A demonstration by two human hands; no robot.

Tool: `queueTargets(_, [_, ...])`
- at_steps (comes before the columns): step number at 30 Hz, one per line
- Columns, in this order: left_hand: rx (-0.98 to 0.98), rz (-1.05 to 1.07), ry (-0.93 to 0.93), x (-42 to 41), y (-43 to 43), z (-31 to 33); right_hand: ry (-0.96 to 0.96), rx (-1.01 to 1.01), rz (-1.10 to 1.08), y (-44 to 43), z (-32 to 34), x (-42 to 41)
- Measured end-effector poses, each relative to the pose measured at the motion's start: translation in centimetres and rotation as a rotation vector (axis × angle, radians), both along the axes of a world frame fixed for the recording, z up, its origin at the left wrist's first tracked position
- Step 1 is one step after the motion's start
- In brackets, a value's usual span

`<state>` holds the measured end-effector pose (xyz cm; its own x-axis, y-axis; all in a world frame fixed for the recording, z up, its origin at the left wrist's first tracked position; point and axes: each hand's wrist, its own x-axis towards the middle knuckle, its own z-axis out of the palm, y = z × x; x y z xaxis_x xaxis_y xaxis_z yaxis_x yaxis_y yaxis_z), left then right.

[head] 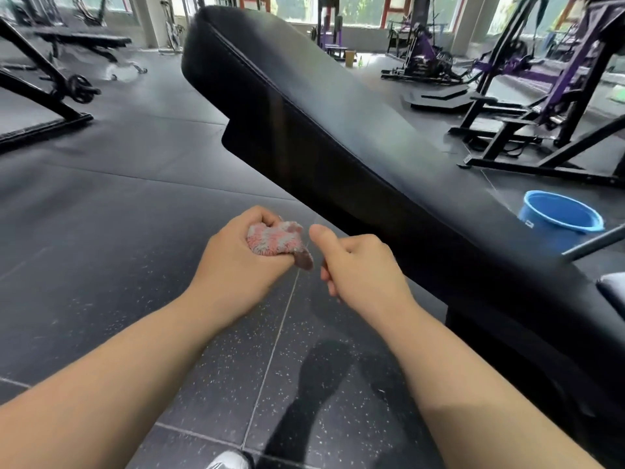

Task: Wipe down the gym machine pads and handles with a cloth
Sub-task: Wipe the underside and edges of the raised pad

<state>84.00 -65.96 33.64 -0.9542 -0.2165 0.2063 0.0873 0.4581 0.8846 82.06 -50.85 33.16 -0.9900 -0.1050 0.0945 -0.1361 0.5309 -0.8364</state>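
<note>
A long black padded bench (338,106) slants from the upper left to the lower right, close in front of me. My left hand (236,262) grips a bunched pink-and-white cloth (275,240) just below the pad's near edge. My right hand (358,265) is beside it, fingers curled in a loose fist with the thumb up, apart from the cloth by a small gap. I see nothing in the right hand. Both hands are over the dark speckled floor, not touching the pad.
A blue plastic bucket (558,216) stands on the floor behind the bench at right. Purple-and-black machines (541,106) fill the right background, and a black bench frame (50,79) sits at far left. Open rubber floor (118,198) lies to the left. My shoe tip (228,462) shows at the bottom.
</note>
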Motion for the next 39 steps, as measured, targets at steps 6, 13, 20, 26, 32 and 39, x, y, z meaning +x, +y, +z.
queueTargets(6, [-0.001, 0.055, 0.041, -0.2, -2.4, -0.1, 0.088, 0.012, 0.06, -3.6, 1.9, -1.0])
queueTargets(13, [0.04, 0.139, 0.075, 0.1, -3.5, 0.7, 0.122, -0.012, 0.066, -5.5, 2.5, -1.7])
queueTargets(20, [-0.108, -0.032, -0.019, -0.2, 0.2, -1.9, 0.045, -0.013, -0.068, 1.6, -3.1, 0.2])
queueTargets(26, [-0.243, -0.337, -0.111, -1.0, 9.4, -5.3, -0.086, -0.077, -0.244, 11.7, -8.8, 2.4])
queueTargets(32, [-0.285, -0.55, -0.16, -1.1, 20.1, -10.3, -0.171, -0.147, -0.437, 21.4, -13.6, 4.0])
queueTargets(39, [-0.263, -0.638, -0.21, -0.9, 28.2, -14.8, -0.212, -0.257, -0.641, 30.1, -19.2, 6.2])
